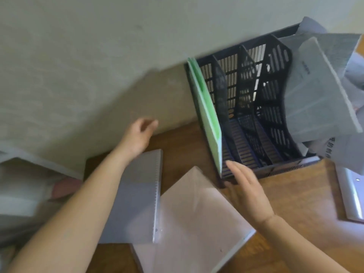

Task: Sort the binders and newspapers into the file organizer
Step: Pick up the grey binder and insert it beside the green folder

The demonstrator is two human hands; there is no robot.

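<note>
A black mesh file organizer (262,107) stands on the wooden table against the wall. A green binder (208,117) stands upright in its leftmost slot, and grey newspapers (319,91) fill its right end. A grey binder (136,198) and a pale pink binder (197,219) lie flat on the table in front. My left hand (139,136) hovers open above the grey binder's far edge, holding nothing. My right hand (246,186) is open with fingers stretched, just in front of the organizer's base by the green binder's lower corner.
A silver binder (352,196) lies at the table's right edge (307,194). At the left, off the table, is a blurred heap of pale papers or bags (25,192). A plain wall (98,56) rises right behind the table.
</note>
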